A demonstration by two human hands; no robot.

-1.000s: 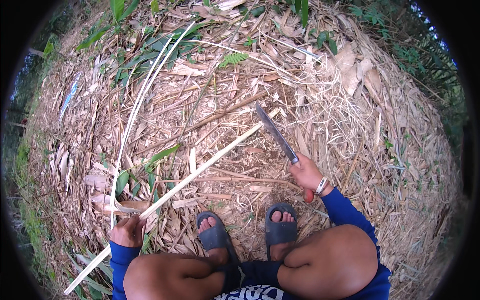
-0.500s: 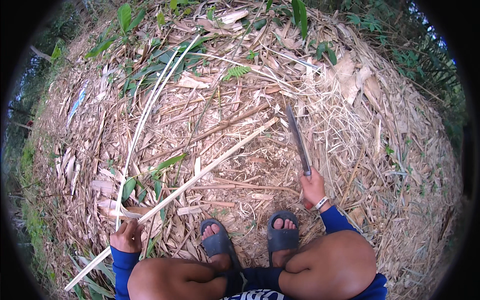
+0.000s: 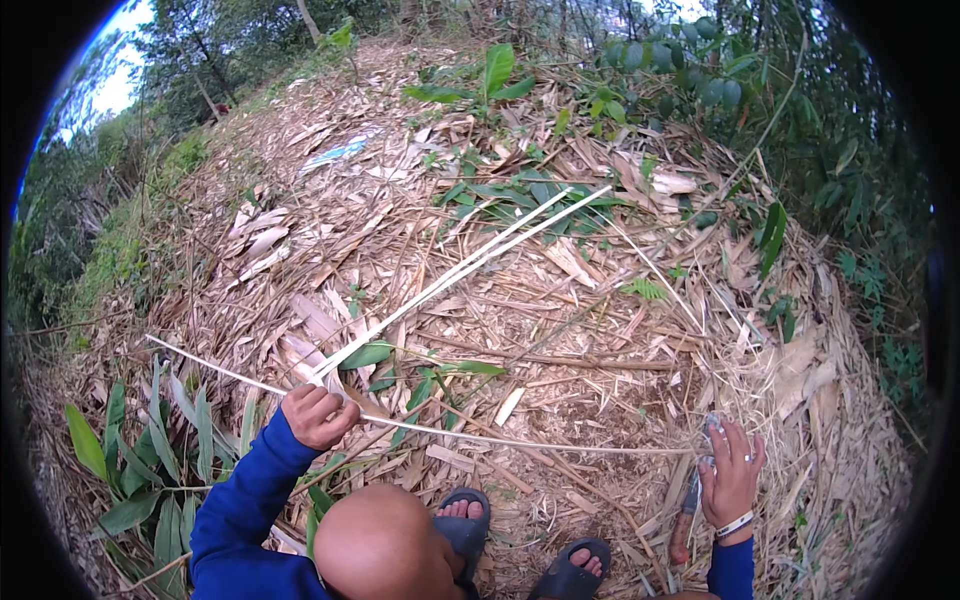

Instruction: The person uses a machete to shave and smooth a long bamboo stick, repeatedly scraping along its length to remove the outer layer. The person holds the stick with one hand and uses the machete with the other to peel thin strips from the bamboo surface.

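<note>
A long, thin pale bamboo strip (image 3: 530, 441) runs nearly crosswise, bowing slightly, and my left hand (image 3: 318, 415) is closed around it. The strip's right end reaches the thumb of my right hand (image 3: 733, 475), whose fingers are stretched and apart. Grey wrapping shows at the thumb and index finger. Beside and partly under the right hand lies a knife (image 3: 680, 550), its reddish handle toward me; most of its blade is hidden. Beyond my left hand, two more pale strips (image 3: 455, 275) slant away to the far right, their near ends beside the fist.
Dry bamboo sheaths and leaf litter (image 3: 330, 240) cover the sloping ground. Pale curly shavings (image 3: 770, 370) are heaped beyond my right hand. A green leafy plant (image 3: 130, 460) stands at left; a thin stick (image 3: 550, 358) lies ahead. My sandalled feet (image 3: 462, 510) are close below.
The view has swung left. My right hand has let go of the knife and opened by the strip's end. The strip in my left hand has turned from slanting to nearly crosswise.
</note>
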